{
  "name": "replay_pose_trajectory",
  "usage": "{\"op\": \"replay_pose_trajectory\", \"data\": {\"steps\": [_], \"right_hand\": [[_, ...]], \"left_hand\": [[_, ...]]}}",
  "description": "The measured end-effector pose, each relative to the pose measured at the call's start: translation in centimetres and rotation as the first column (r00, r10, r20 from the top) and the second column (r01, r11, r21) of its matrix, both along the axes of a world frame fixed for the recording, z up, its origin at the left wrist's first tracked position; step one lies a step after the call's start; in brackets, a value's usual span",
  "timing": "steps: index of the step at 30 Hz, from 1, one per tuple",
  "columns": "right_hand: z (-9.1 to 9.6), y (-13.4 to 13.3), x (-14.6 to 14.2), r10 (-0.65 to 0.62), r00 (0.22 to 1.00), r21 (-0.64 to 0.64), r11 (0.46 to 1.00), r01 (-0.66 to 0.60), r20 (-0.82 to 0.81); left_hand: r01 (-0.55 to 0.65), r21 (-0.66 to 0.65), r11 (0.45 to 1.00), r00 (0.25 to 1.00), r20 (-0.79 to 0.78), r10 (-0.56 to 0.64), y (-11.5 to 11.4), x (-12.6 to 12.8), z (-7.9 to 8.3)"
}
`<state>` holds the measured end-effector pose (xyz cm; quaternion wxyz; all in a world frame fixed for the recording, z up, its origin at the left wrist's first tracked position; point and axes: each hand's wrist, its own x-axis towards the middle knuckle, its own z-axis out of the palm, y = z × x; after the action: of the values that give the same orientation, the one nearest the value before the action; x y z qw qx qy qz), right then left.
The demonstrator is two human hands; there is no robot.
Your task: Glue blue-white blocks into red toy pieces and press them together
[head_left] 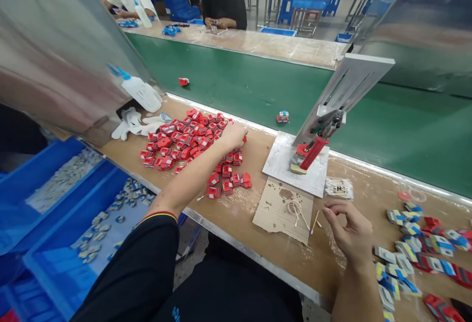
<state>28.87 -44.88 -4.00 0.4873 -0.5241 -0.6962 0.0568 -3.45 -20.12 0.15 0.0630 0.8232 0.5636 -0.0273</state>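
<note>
My left hand (233, 136) reaches over a pile of red toy car bodies (186, 140) with grey and white details. Its fingers curl down around one red car body (245, 139) at the pile's right edge, which they mostly hide. My right hand (349, 226) hovers above the table's right part with thumb and index finger brought together; whatever may be between them does not show. Close to it lie cotton swabs (315, 222) and a clear packet of swabs (338, 188). A hand press (313, 152) with a red handle stands between my hands, a yellowish piece under its clamp.
Stained cardboard (275, 209) lies before the press. White, blue and yellow car parts (405, 250) cover the right side. A glue bottle (142, 93) and gloves (134, 124) are at the back left. Beyond runs a green conveyor (228, 73); blue bins (55, 273) stand lower left. Two people sit opposite.
</note>
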Motion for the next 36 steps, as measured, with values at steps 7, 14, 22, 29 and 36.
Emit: {"op": "replay_pose_trajectory", "data": {"steps": [7,14,22,29,36], "right_hand": [[0.5,-0.1,0.0,0.069,0.994,-0.008,0.998,-0.069,0.085],[1.0,-0.7,-0.6,0.37,0.906,-0.294,0.906,-0.304,0.204],[-0.2,-0.2,-1.4,0.397,0.891,-0.316,0.893,-0.32,0.22],[0.4,0.3,-2.3,0.258,0.933,-0.203,0.957,-0.21,0.252],[0.5,0.8,-3.1,0.196,0.94,-0.156,0.975,-0.158,0.279]], "left_hand": [[-0.062,0.072,0.995,0.908,0.418,0.026,-1.5,-0.4,0.7],[0.259,-0.324,0.91,-0.208,0.901,0.381,-9.2,3.1,-2.1],[0.4,-0.489,0.775,-0.32,0.718,0.618,-13.4,6.4,-4.9],[0.44,-0.527,0.727,-0.279,0.69,0.669,-14.8,5.8,-5.6],[0.343,-0.357,0.869,-0.211,0.872,0.442,-15.6,5.7,-6.3]]}}
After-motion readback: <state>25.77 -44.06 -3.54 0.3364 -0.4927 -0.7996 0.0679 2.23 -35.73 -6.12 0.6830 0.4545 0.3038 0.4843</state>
